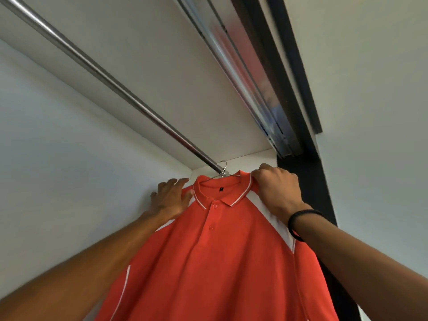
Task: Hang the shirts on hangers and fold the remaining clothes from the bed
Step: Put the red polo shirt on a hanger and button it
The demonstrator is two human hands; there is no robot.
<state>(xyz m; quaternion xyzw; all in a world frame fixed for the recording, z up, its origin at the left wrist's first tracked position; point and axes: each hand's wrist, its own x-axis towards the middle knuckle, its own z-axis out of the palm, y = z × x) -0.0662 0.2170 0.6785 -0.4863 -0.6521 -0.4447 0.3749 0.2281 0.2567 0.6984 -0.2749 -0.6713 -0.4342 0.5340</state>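
Both hands flank the shirt [220,251]: your right hand [275,191] grips its shoulder, your left hand [169,200] rests flat; the hanger [221,170] hooks the rod [111,81] just above.

polo shirt [222,262]: orange-red, white shoulder panels, white piping on collar
rail [97,72]: silver
wristband [298,222], right wrist: black

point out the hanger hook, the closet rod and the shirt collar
hanger hook [222,166], head view, on the wire curve looped over the rod
closet rod [108,78], head view, midway along the metal bar
shirt collar [240,197], head view, on the collar's white-edged flap on the picture's right
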